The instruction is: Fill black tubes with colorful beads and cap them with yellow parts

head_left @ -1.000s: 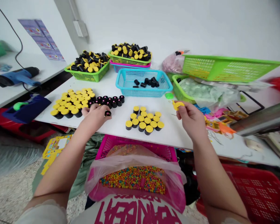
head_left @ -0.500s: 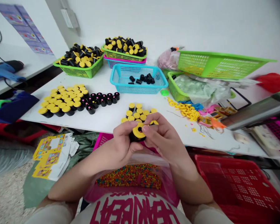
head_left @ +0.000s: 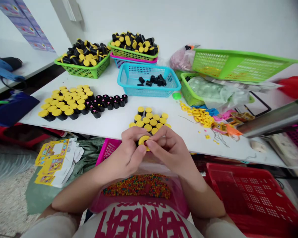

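My left hand (head_left: 129,152) and my right hand (head_left: 167,149) meet at the table's near edge, both closed round one small black cup with a yellow ring lid (head_left: 144,140). The thumbs press on the lid from both sides. Just beyond them stands a cluster of yellow-lidded cups (head_left: 150,119). Under my hands a pink basket (head_left: 106,148) holds a clear bag of small coloured beads (head_left: 139,185).
On the white table (head_left: 114,124): a block of yellow-lidded cups (head_left: 64,105), a row of open black cups (head_left: 108,101), a blue basket (head_left: 149,81), green baskets of cups (head_left: 85,61), loose yellow ring lids (head_left: 200,115). A red basket (head_left: 253,198) sits low right.
My left hand took a black cup from the row, my right a yellow lid from the pile. Both came together at the table's edge, and the lid now sits pressed onto the cup.
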Demonstrator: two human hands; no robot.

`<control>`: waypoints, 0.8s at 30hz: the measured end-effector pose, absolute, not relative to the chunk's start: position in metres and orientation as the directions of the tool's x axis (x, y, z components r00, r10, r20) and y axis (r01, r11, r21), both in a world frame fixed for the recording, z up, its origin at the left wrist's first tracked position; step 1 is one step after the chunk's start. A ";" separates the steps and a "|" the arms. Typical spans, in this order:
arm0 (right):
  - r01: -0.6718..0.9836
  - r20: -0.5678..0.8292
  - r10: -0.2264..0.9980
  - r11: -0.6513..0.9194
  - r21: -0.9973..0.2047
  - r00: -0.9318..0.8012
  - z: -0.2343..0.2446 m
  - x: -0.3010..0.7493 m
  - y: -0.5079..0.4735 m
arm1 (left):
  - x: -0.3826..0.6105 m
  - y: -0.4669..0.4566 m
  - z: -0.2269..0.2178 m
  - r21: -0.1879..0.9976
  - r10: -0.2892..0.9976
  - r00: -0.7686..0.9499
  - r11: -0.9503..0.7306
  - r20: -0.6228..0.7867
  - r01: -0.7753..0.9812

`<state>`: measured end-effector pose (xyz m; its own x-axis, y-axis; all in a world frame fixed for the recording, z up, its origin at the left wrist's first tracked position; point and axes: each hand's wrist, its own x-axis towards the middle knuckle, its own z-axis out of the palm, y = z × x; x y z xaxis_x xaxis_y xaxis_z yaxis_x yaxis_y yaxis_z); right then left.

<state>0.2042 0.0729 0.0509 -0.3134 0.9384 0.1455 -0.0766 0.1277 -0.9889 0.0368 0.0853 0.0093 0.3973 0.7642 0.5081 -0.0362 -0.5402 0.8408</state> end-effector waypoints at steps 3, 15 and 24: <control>0.118 0.411 0.888 0.440 -0.890 -0.207 0.044 0.206 0.075 | 0.037 0.082 0.013 0.905 0.814 0.396 -0.379 0.426 -0.194; 0.275 0.731 0.622 0.781 -0.560 -0.279 0.027 0.197 0.074 | 0.057 0.070 0.036 0.763 0.883 0.467 0.339 -0.054 -0.551; -0.081 0.543 0.725 0.566 -0.820 -0.424 0.041 0.218 0.079 | 0.043 0.070 0.029 0.975 0.831 0.523 -0.098 0.190 -0.200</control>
